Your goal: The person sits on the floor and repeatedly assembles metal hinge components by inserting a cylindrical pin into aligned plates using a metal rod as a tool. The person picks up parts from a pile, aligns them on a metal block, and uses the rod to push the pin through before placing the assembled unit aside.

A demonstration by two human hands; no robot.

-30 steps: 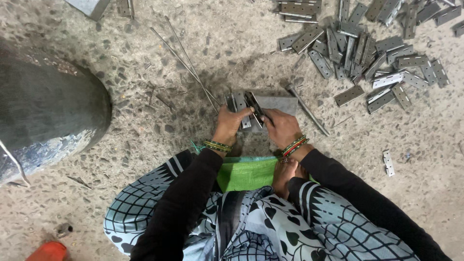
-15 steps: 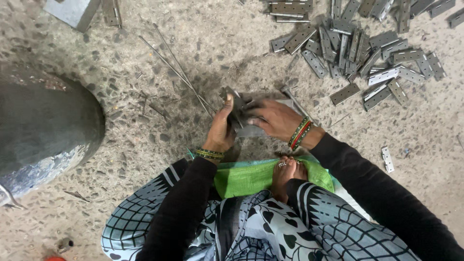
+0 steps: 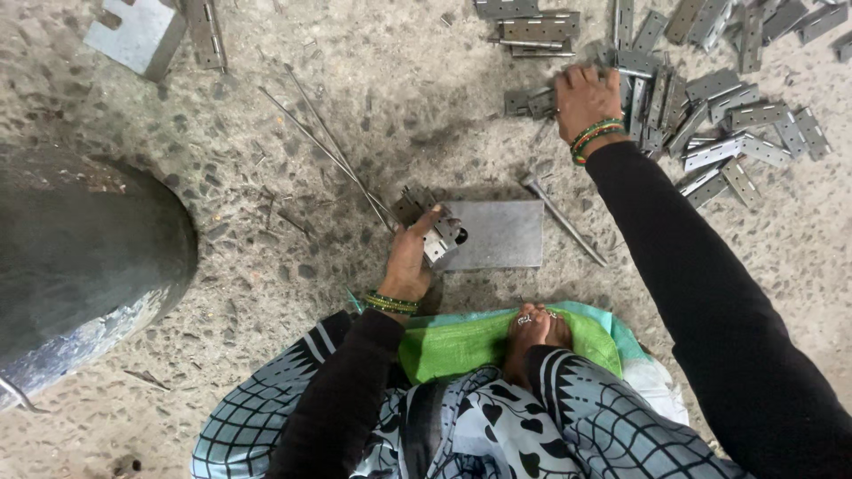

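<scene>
I sit on the speckled concrete floor. My left hand point(image 3: 410, 259) grips a small metal hinge point(image 3: 437, 236) at the left edge of a flat grey steel plate point(image 3: 499, 234) lying in front of me. My right hand point(image 3: 586, 96) is stretched far forward, fingers down on the near edge of a pile of metal hinges point(image 3: 710, 106) at the upper right. Whether it holds one is hidden under the fingers. A hammer point(image 3: 561, 217) lies just right of the plate. Thin metal rods point(image 3: 330, 151) lie to the plate's upper left.
A large dark rounded metal object point(image 3: 84, 266) fills the left side. Another steel plate and hinge point(image 3: 151, 35) lie at the top left. My foot point(image 3: 534, 330) rests on a green sack point(image 3: 461, 341) under me. More hinges point(image 3: 528, 27) lie at top centre.
Both hands were together at the plate working a hinge. My right hand has let go and reached forward and right to the hinge pile, while the left stays at the plate with the hinge.
</scene>
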